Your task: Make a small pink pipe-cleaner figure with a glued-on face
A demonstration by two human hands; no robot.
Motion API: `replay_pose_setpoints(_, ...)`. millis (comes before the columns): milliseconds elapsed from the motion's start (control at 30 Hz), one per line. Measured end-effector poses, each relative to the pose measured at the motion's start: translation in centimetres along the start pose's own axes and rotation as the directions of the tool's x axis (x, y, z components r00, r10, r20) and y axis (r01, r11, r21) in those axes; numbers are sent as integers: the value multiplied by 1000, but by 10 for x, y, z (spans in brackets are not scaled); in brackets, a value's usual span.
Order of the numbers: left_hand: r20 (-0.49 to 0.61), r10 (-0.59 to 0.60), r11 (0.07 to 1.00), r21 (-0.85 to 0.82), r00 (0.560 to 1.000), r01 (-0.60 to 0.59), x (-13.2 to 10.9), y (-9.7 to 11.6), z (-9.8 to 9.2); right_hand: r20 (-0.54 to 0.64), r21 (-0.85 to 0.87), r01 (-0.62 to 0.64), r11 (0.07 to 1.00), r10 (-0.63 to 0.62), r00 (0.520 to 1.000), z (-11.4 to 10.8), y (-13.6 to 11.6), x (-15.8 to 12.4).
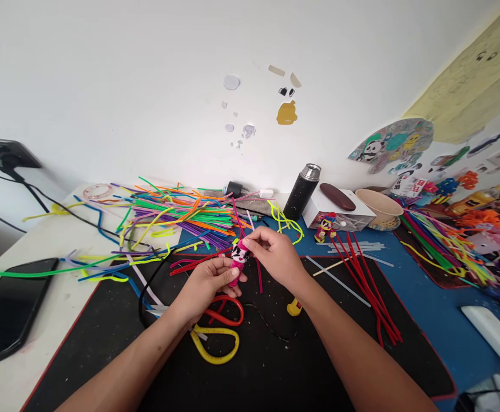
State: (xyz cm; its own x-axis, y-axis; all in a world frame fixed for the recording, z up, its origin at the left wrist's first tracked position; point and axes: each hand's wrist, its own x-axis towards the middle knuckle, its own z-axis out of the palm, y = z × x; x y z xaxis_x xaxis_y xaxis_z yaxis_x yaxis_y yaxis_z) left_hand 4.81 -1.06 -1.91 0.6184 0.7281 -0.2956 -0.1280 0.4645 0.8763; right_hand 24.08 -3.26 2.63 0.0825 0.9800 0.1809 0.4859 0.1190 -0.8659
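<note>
Both my hands meet over a black mat [254, 366]. My left hand [209, 283] is closed round a small pink, white and black pipe-cleaner figure [238, 260]. My right hand [276, 254] pinches the top of that same figure with thumb and fingers. A dark pink pipe cleaner [256, 269] runs from the figure down past my right hand. Scissors with a red and a yellow handle [219, 329] lie on the mat just under my left hand.
A heap of coloured pipe cleaners [177, 220] fills the back left. Red pipe cleaners [370, 283] lie right of my hands. A black flask [301, 191], white box [344, 214], bowl [381, 209] and small figure [326, 226] stand behind. A phone [10, 309] lies left.
</note>
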Motion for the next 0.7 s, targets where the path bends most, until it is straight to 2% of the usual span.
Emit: replay_pose_setpoints(700, -1, 8, 1000, -10, 1000, -8, 2, -1, -2, 3, -18, -7, 1000, 7, 1000, 2, 1, 2)
